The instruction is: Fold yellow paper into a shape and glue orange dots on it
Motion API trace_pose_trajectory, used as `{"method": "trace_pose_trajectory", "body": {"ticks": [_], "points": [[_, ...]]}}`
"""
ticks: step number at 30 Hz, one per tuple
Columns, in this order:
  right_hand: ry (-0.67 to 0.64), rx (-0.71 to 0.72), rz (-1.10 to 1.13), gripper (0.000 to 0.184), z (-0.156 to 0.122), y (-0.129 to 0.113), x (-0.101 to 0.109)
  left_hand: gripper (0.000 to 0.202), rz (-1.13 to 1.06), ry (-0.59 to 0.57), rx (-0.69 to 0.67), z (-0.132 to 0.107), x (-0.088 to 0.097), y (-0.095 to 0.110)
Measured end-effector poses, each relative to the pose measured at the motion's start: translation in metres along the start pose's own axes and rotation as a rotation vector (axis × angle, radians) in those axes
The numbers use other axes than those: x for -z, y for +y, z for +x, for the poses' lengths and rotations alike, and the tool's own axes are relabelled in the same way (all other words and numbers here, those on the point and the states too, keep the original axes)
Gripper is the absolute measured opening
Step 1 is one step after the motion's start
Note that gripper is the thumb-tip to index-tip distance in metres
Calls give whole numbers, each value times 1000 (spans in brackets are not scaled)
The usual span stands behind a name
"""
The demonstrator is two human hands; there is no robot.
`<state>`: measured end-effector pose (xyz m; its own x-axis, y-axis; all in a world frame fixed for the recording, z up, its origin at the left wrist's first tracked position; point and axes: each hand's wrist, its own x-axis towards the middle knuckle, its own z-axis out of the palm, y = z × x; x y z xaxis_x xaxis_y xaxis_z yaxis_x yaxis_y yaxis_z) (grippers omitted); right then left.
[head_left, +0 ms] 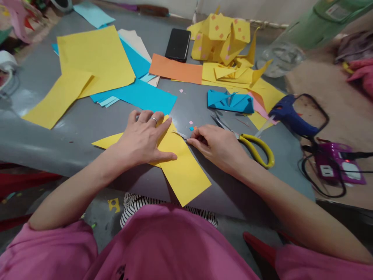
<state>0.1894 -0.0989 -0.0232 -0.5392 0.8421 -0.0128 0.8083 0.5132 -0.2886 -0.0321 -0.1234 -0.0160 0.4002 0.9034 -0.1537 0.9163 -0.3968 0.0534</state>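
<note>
My left hand (145,138), with a ring on one finger, lies spread and flat on yellow paper (186,171) near the table's front edge. The paper is a strip crossing a pointed piece (107,140) that shows to the left. My right hand (220,146) is closed, thumb and fingers pinched at the strip's right edge. From the pinch a thin, pale, pointed thing (180,135) reaches over the paper; its kind is too small to tell. Scissors (258,149) with yellow handles lie just beyond my right hand, partly hidden by it. Tiny paper bits (191,128) lie nearby.
Yellow sheets (96,58) and blue paper (145,95) spread over the left. A phone (178,43), orange strip (176,69), folded blue piece (230,102) and yellow paper model (223,37) lie farther back. At right are a blue glue gun (294,114), its cord and a purple power strip (338,163).
</note>
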Motion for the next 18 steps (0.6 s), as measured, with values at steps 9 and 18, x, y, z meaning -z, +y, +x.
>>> {"method": "trace_pose_trajectory", "body": {"ticks": [9, 18], "points": [[-35, -62, 22, 14, 3, -3, 0, 106, 2, 52, 73, 4, 3, 3], [-36, -50, -1, 15, 1, -7, 1, 75, -27, 173, -25, -37, -18, 23]]}}
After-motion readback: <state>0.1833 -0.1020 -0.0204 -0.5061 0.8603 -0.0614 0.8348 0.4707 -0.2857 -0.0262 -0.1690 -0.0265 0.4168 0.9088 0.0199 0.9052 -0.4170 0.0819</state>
